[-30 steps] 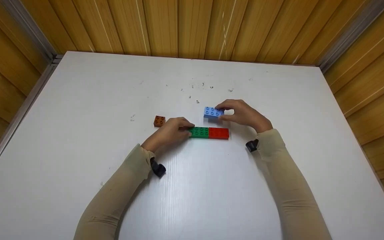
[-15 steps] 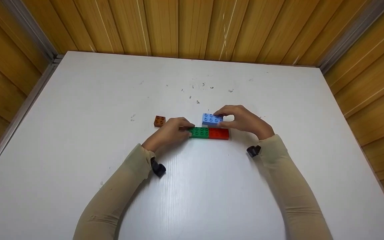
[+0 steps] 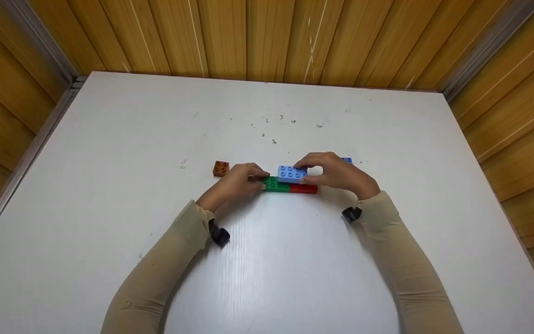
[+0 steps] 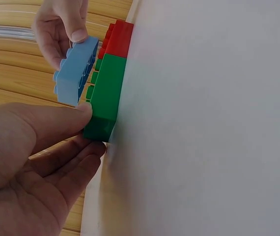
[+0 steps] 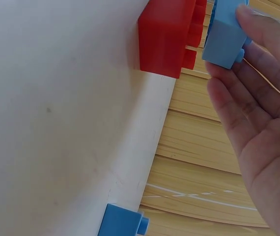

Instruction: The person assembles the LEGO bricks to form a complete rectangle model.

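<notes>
My left hand [image 3: 238, 182] grips the left end of a green toy building brick [image 3: 274, 184], thumb on the near side and fingers behind. End to end with it on the table sits a red brick [image 3: 305, 189]. My right hand [image 3: 336, 172] pinches a light blue brick [image 3: 291, 174] by its right end, thumb and fingers on opposite sides. The blue brick hangs just above the studs, over the join of green and red. In the left wrist view a narrow gap shows between the light blue brick [image 4: 76, 69] and the green brick [image 4: 108, 93].
A brown four-stud brick [image 3: 221, 169] stands on the white table [image 3: 267, 269], left of the left hand. Another blue brick [image 3: 347, 160] lies behind the right hand, mostly hidden in the head view. Wood-look panels [image 3: 267, 41] border the table at the back and sides.
My right hand has brought the light blue brick toward me and slightly left, from behind the row to above it. The second blue brick has come into view. My left hand stays put.
</notes>
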The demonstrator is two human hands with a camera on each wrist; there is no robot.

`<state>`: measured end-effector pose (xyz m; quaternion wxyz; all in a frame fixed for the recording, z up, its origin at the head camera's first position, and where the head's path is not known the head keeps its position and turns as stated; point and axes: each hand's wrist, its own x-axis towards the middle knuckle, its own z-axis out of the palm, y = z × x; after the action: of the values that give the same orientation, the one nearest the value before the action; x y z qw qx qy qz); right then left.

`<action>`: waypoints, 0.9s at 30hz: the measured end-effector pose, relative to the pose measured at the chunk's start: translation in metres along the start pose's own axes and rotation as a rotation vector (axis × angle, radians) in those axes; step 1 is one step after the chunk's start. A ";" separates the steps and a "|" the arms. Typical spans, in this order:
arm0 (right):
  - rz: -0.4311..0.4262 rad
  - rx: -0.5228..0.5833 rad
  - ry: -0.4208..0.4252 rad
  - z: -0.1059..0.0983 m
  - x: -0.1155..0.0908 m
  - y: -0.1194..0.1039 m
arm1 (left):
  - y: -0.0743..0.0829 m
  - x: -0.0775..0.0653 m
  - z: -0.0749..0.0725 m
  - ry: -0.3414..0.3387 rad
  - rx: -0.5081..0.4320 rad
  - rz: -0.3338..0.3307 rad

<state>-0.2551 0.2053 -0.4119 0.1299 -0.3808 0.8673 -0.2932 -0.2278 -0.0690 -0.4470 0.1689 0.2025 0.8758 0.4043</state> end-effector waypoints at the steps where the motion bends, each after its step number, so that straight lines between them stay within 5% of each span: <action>1: -0.002 0.002 -0.001 0.001 0.000 0.000 | 0.000 0.000 0.000 0.001 0.002 0.008; 27: 0.018 -0.042 -0.032 0.009 0.001 -0.008 | 0.000 0.000 0.000 -0.002 -0.017 -0.010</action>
<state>-0.2471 0.1968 -0.4144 0.1386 -0.3801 0.8745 -0.2676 -0.2282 -0.0691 -0.4472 0.1736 0.1972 0.8731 0.4108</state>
